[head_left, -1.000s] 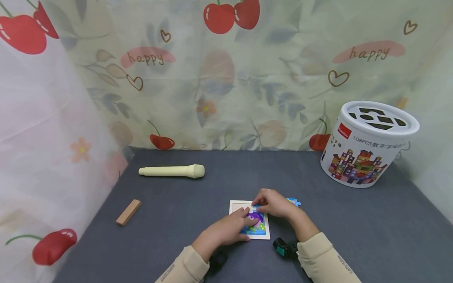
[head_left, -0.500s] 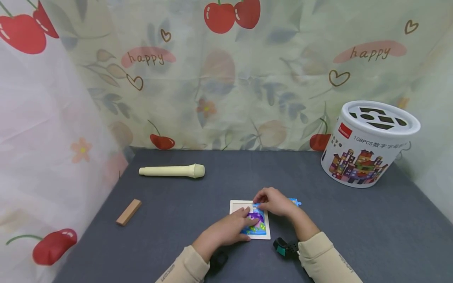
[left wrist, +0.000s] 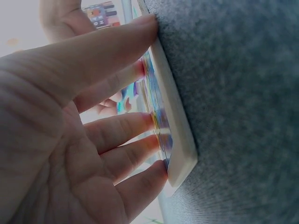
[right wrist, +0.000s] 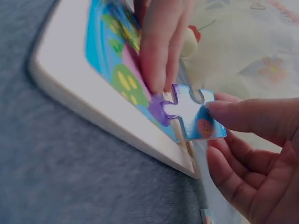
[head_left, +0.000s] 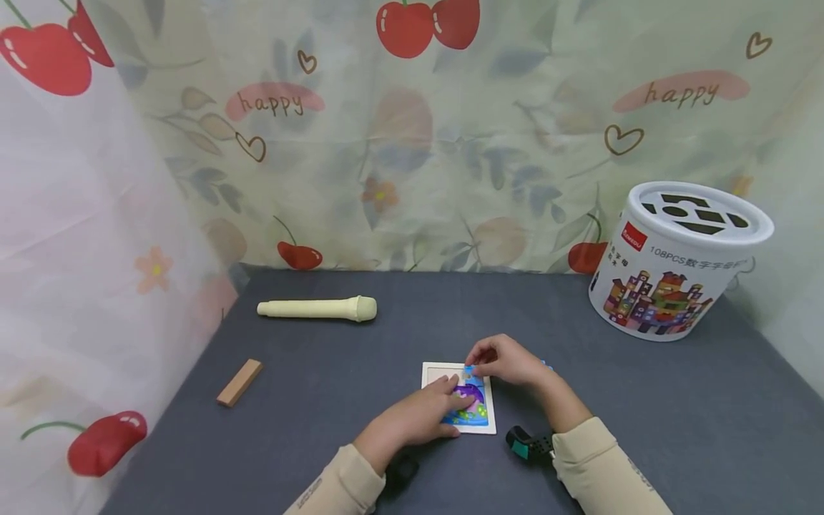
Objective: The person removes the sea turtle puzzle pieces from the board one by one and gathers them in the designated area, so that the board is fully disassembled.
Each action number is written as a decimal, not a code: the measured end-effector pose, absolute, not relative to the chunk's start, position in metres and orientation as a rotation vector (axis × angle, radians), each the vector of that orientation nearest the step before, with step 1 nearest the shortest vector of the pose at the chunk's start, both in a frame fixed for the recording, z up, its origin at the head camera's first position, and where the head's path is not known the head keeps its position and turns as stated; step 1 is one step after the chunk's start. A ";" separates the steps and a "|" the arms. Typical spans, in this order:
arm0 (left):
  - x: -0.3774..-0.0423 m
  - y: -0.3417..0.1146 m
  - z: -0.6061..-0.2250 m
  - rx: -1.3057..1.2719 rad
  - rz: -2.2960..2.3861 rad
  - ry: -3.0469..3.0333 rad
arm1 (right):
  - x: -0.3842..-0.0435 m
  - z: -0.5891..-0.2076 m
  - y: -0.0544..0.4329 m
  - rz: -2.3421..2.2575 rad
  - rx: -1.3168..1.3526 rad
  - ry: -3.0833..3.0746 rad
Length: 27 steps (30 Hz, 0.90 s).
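Note:
My right hand (head_left: pixel 511 360) pinches a jigsaw piece (right wrist: pixel 191 119) between thumb and fingers at the far right corner of a small jigsaw in a pale wooden tray (head_left: pixel 491 423). The piece is blue with a pink spot and stands tilted, its knob beside a purple piece. My left hand (head_left: pixel 421 413) rests spread on the jigsaw, fingertips (left wrist: pixel 148 122) on the laid pieces and thumb at the tray's edge. Blue, purple and green picture parts (right wrist: pixel 124 77) show around its fingers. The tray's far left part shows bare wood.
Behind my right wrist, a bit of another blue piece (head_left: pixel 547 365) shows. A cream toy microphone (head_left: pixel 317 309) lies at the back left, with a wooden block (head_left: pixel 239 383) nearer. A white bucket (head_left: pixel 669 279) with a slotted lid stands at the back right.
My right hand has risen slightly with the piece, and its arm now covers more of the loose blue piece. The left hand stays on the jigsaw. The head view has shifted a little.

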<state>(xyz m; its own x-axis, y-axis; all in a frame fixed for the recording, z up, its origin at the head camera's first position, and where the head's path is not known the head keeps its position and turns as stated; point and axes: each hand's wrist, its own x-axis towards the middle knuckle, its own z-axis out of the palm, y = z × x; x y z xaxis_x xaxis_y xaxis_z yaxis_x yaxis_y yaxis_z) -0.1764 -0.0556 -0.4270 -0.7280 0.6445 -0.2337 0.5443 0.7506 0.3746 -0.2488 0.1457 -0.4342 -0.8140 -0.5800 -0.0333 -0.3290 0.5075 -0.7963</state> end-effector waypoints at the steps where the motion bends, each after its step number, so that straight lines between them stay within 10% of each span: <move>1: -0.177 -0.055 -0.427 0.917 0.398 2.600 | -0.249 -0.434 0.146 -1.209 -0.771 2.445; 27: -0.176 -0.055 -0.431 0.959 0.397 2.641 | -0.243 -0.427 0.207 -1.368 -0.522 2.414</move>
<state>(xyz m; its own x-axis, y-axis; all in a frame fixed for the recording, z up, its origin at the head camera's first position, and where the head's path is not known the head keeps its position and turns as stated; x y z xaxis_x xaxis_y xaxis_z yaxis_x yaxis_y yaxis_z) -0.1761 -0.0546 -0.4311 -0.7311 0.6563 -0.1862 0.5724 0.7387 0.3559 -0.2426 0.2065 -0.4265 -0.8831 -0.4598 -0.0930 -0.1566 0.4758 -0.8655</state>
